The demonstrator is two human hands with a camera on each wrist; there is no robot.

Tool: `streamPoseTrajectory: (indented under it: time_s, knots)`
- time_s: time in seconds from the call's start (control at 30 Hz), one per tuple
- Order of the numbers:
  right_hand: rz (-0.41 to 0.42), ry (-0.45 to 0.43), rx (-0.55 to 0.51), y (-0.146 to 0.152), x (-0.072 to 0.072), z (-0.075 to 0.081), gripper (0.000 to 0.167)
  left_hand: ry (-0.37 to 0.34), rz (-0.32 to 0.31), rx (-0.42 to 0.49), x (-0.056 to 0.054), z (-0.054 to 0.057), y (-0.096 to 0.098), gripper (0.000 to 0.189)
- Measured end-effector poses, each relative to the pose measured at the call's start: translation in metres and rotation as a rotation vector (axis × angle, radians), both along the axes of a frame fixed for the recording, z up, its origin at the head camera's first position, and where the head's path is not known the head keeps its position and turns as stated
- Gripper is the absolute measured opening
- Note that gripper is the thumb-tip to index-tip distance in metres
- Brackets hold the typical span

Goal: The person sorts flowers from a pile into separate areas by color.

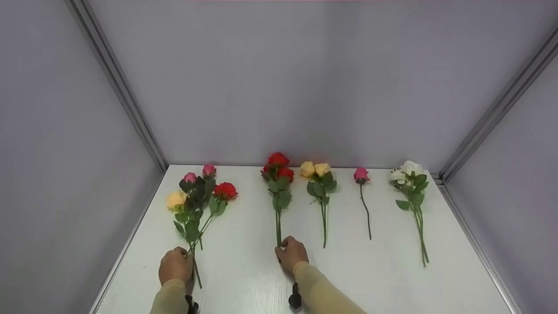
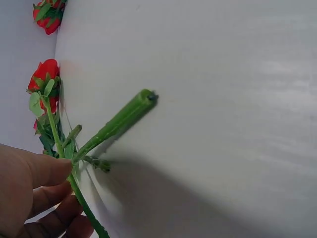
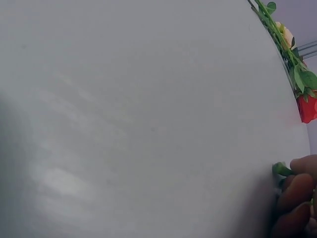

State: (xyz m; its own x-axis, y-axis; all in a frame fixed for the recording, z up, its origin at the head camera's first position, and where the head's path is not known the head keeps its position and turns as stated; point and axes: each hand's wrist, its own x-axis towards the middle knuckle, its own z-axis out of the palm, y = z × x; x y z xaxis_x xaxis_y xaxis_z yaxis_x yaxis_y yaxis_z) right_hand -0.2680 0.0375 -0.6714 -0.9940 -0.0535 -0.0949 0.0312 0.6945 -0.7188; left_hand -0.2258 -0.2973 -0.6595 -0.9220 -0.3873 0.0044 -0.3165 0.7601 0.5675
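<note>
My left hand (image 1: 175, 267) is at the lower stems of a mixed bunch on the left of the table. In the left wrist view its thumb and fingers pinch the green stem of a red rose (image 2: 45, 79), with other cut stem ends (image 2: 119, 121) crossing beside it. That bunch also has a yellow rose (image 1: 176, 201) and two pink roses (image 1: 209, 170). Mid-table, my right hand (image 1: 293, 255) grips the bottom of the stems of several red roses (image 1: 278, 160). A green stem end (image 3: 282, 169) pokes out past its fingers in the right wrist view.
Right of the red roses lie two yellow roses (image 1: 314, 169), a single pink rose (image 1: 361, 175) and a bunch of white roses (image 1: 411, 168). Grey panels (image 1: 279, 87) enclose the white table (image 1: 244, 261) at the back and both sides.
</note>
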Motion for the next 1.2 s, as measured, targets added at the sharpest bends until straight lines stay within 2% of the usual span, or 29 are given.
streamPoseTrajectory:
  time_s: [0.5, 0.67, 0.87, 1.0, 1.2]
  knots:
    - [0.004, -0.015, -0.017, 0.003, 0.000, -0.007, 0.018, -0.051, -0.037, 0.044, 0.002, -0.003, -0.008, 0.010]
    - [0.002, -0.029, -0.035, 0.005, -0.002, -0.006, 0.018, -0.027, -0.032, 0.080, 0.002, -0.001, -0.006, 0.011]
    - [-0.022, -0.058, -0.069, 0.009, 0.001, 0.000, 0.026, 0.010, -0.015, 0.094, 0.003, 0.005, -0.001, 0.012]
    - [-0.014, -0.095, -0.152, 0.012, 0.005, 0.004, 0.030, 0.035, -0.015, 0.089, 0.004, 0.011, 0.002, 0.014]
    - [0.031, -0.080, -0.212, 0.018, 0.012, 0.002, 0.029, 0.117, -0.049, 0.103, 0.009, 0.025, 0.017, 0.013]
